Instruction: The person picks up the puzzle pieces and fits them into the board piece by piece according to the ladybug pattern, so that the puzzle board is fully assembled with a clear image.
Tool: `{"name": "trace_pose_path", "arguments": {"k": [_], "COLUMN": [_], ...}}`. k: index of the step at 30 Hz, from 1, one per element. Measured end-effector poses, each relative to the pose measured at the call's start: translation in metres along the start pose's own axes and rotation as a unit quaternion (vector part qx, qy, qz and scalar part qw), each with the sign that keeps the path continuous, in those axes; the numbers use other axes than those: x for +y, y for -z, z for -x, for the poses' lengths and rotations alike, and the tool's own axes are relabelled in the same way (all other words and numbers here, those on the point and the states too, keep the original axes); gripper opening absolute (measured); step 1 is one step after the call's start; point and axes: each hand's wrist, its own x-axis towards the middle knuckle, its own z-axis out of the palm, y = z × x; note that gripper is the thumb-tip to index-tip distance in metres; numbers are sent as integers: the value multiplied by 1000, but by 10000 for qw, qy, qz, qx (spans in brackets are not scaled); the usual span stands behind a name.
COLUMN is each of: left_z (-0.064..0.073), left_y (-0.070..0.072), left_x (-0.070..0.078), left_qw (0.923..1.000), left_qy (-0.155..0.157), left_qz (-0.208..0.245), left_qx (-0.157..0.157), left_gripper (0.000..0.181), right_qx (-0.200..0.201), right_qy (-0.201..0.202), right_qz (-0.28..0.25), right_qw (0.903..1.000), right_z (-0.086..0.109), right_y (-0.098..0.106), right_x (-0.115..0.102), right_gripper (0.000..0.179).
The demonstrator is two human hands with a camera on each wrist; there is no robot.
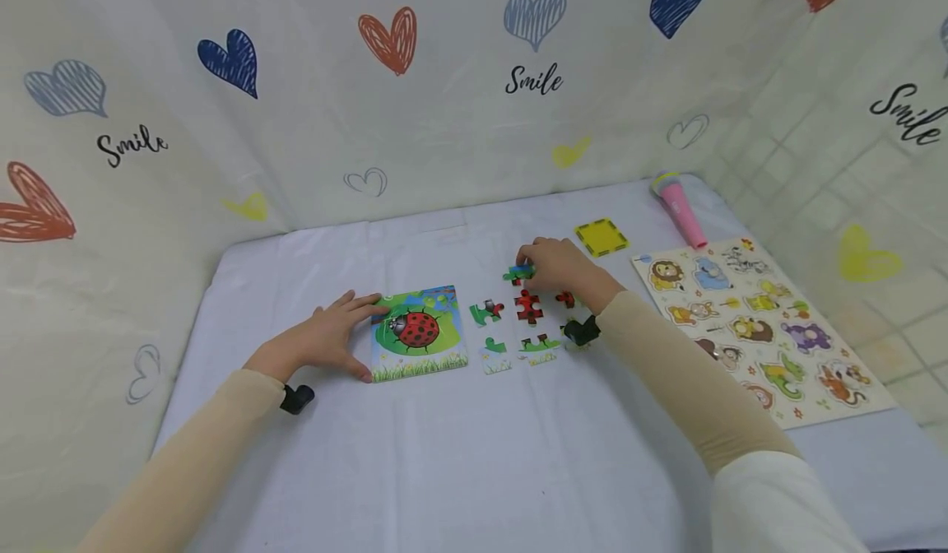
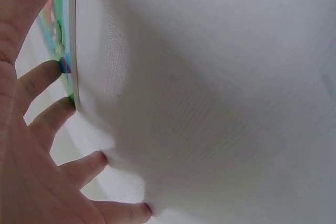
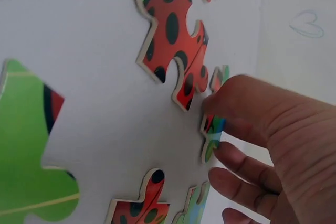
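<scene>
My left hand (image 1: pixel 324 335) rests spread at the left side of a square ladybug picture board (image 1: pixel 452 343). In the left wrist view its fingers are apart, two fingertips at the board's edge and two on the cloth. My right hand (image 1: pixel 557 267) pinches a green, blue and red jigsaw piece (image 3: pixel 211 135) between thumb and fingers, at the far side of a group of loose pieces. Nearest to it lies a red, black-spotted piece (image 3: pixel 173 27). Several others lie around, such as a green-and-red one (image 1: pixel 487 313) and a grass-patterned one (image 1: pixel 494 360).
A yellow square frame (image 1: pixel 601 237) lies beyond the right hand. Farther right are a pink toy microphone (image 1: pixel 681 211) and a large animal-picture board (image 1: pixel 711 302), close to the right forearm. A white cloth covers the table (image 1: pixel 444 471); a heart-patterned curtain (image 1: pixel 459 133) hangs behind.
</scene>
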Motion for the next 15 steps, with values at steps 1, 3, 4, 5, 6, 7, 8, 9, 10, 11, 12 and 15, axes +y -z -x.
{"name": "trace_pose_path", "arguments": {"k": [1,3,4,5,6,7,8,9,10,11,12,15], "left_z": [0,1,1,1,1,2,2,2,2,2,2,2], "left_y": [0,0,1,1,2,2,3,3,3,3,3,4], "left_x": [0,0,0,1,1,2,2,2,3,3,3,3], "left_qw": [10000,10000,10000,10000,10000,10000,10000,10000,10000,10000,10000,10000], "left_qy": [9,7,16,23,12,16,21,25,26,31,39,61], "left_qz": [-5,-6,-5,-1,-8,-9,-11,-14,-21,-20,-23,-32], "left_qx": [-5,5,5,7,21,23,23,17,10,0,-16,-64], "left_gripper": [116,115,115,115,114,114,114,114,114,114,114,113], "right_qx": [-5,-21,-24,-27,-25,-14,3,15,31,47,71,127], "right_qy": [2,32,48,74,104,130,164,188,206,229,231,264], "right_qz": [30,51,42,27,17,-3,-11,-21,-22,-22,-27,-42], "right_qw": [10000,10000,10000,10000,9999,9999,9999,9998,9998,9997,9997,9996], "right_z": [-1,-1,-2,-2,-2,-2,-1,-1,-1,-1,-1,-2], "right_y": [-1,-2,-2,-2,-2,-2,-1,-1,-2,-2,-2,-3], "right_x": [1,1,1,0,0,-1,-2,-3,-5,-6,-6,-10], "right_gripper": [41,42,42,42,42,42,41,41,41,41,41,41]}}
